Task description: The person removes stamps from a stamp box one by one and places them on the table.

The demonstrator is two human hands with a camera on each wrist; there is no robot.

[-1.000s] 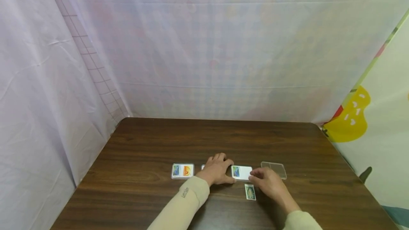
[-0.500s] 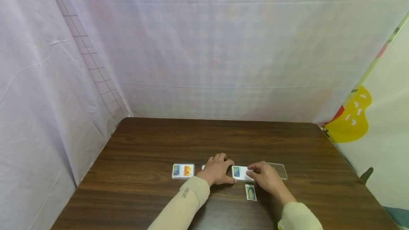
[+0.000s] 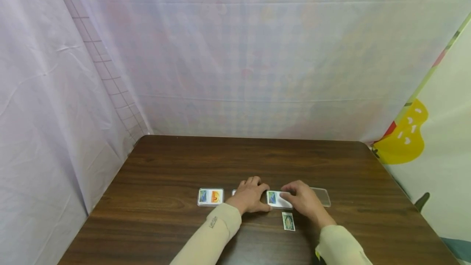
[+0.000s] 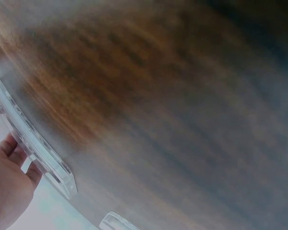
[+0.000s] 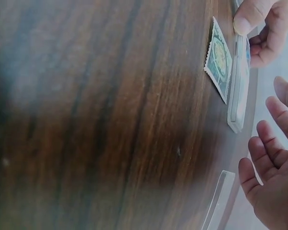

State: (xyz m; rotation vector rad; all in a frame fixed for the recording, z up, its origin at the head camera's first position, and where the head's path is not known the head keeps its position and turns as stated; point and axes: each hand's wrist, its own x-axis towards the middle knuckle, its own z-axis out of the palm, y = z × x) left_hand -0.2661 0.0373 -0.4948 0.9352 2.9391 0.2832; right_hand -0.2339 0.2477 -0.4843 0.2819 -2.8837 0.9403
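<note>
On the dark wooden table (image 3: 176, 162), a clear card case (image 3: 276, 199) with a blue-green picture lies between my hands. My left hand (image 3: 251, 196) lies at its left end; in the right wrist view the left hand's thumb (image 5: 247, 17) and curled fingers grip the card case (image 5: 238, 91) by that end. My right hand (image 3: 299, 198) reaches over the case's right part, and the right hand's fingers (image 5: 273, 153) are spread and relaxed just above it. A small green stamp-like card (image 3: 288, 221) lies loose on the table before the case.
A second case (image 3: 210, 196) with blue and orange pictures lies to the left. A clear flat lid (image 3: 321, 196) sits right of my right hand. Another case's white edge (image 3: 233, 192) shows under my left hand. Pale sheets wall the table at back and sides.
My right hand has moved from the case's near right corner up and left over its right end. The left hand, the cases and the loose card have stayed put.
</note>
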